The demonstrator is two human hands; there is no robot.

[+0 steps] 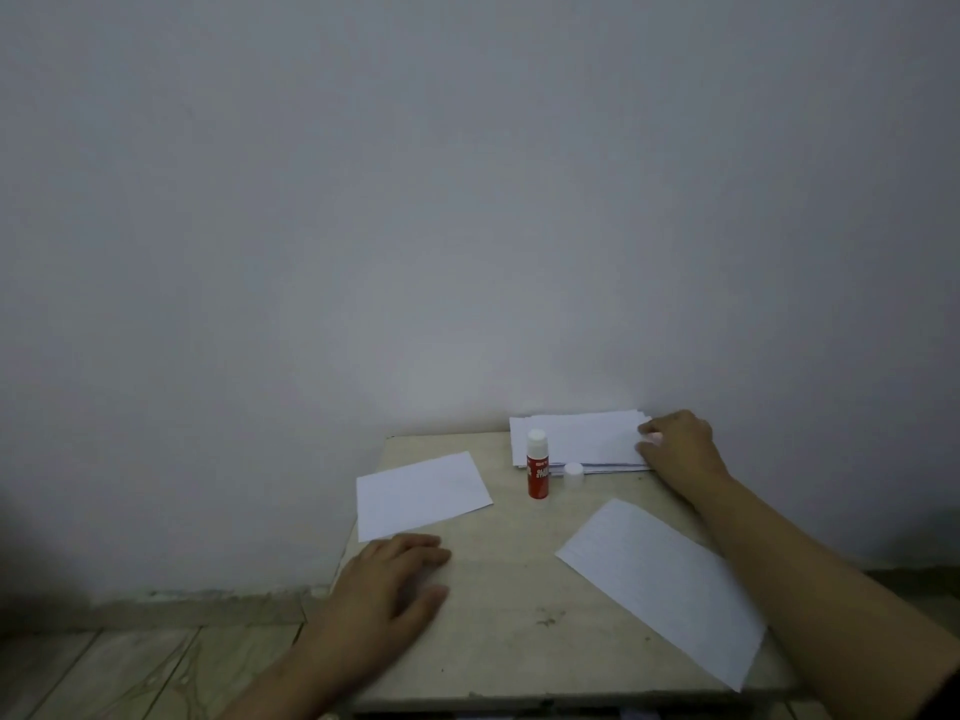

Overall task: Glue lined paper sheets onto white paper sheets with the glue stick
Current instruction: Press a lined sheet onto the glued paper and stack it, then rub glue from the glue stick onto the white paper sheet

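One small beige table [498, 605] stands against a plain grey wall [467, 200]. One red glue stick with a white tip [537, 466] stands upright and uncapped near the table's far edge; its one round white cap [573, 470] sits on the tabletop just to its right. Behind both lies one stack of white paper sheets [576, 439] at the far right corner; the number of sheets in it cannot be counted. Two loose sheets lie apart from the stack: one white sheet [421, 493] at the left and one faintly lined sheet [660, 579], turned at an angle, at the right. The left hand [389, 584] rests flat on the tabletop just below the left sheet, fingers relaxed and spread, holding nothing. The right hand [675, 444] rests on the stack's right edge, its fingertips on the top sheets; whether it pinches a sheet cannot be told.
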